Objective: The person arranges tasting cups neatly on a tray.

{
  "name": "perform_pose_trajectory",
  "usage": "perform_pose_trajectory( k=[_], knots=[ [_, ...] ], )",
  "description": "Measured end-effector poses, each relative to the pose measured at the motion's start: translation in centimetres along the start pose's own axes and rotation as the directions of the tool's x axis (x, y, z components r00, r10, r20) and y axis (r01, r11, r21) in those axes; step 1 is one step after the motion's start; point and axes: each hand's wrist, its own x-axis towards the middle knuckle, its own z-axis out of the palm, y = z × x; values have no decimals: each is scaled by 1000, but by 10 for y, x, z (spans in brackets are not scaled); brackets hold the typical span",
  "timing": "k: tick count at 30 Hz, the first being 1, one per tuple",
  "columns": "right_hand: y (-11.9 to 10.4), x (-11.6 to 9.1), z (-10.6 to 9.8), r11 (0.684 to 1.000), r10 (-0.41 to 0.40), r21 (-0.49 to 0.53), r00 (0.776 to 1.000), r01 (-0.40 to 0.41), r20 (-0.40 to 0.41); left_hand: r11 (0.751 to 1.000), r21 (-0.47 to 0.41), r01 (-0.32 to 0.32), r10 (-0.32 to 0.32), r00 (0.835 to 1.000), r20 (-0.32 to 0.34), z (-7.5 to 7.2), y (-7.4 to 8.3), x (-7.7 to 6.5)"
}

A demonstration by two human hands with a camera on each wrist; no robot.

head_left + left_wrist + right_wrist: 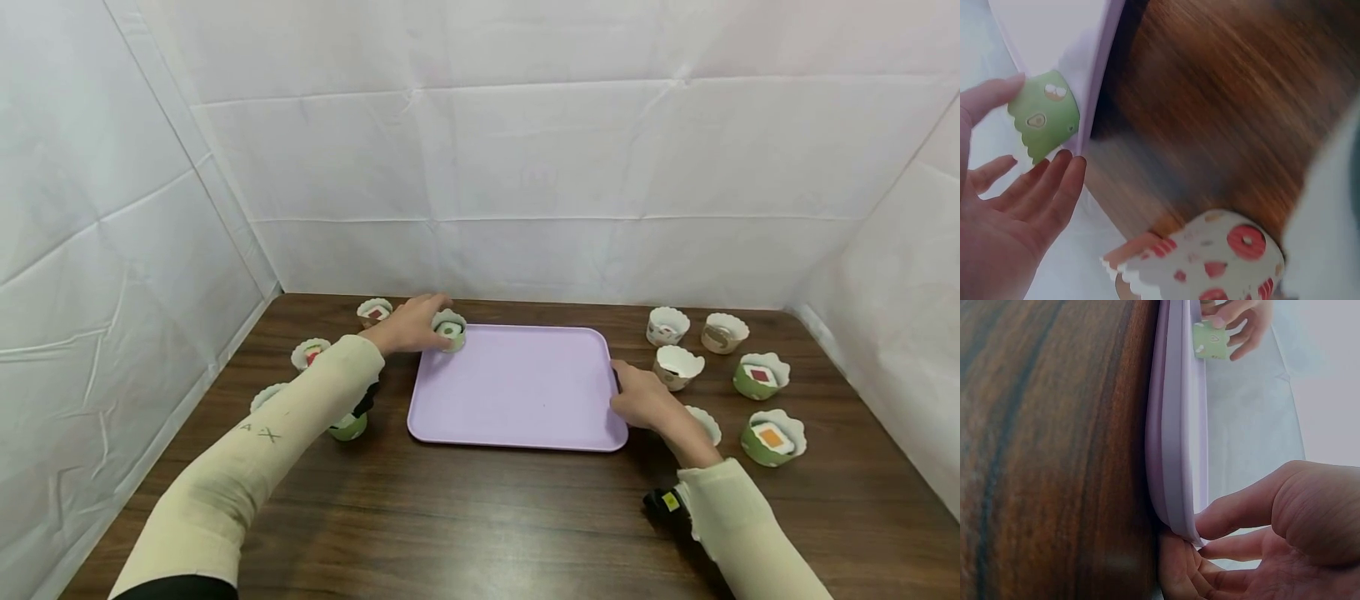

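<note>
A lilac tray (517,387) lies on the wooden table. A green paper cupcake cup (450,342) stands in its far left corner. My left hand (408,325) is beside this cup; in the left wrist view the thumb touches the cup (1047,115) near its scalloped rim, while the other fingers are spread loosely near the opposite side. With the thumb on top and fingers curled under the rim, my right hand (641,396) grips the tray's right edge.
On the left stand more cups, among them a white one with red prints (1216,262) close to the left wrist. To the right are several cups, including a green one with an orange-topped piece (772,437) and a white one (677,367). White sheeting (525,167) encloses the table.
</note>
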Motion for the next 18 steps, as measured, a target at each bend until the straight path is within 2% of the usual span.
perform_pose_trajectory(
  k=[9, 18],
  knots=[
    [2, 0, 0, 1000, -25, -16, 1000, 24, -15, 998, -62, -17, 13, 998, -63, -16, -6, -10],
    [2, -2, -2, 1000, -14, -12, 1000, 14, -13, 986, -152, 61, -80, 989, -127, -35, -22, -16]
  ],
)
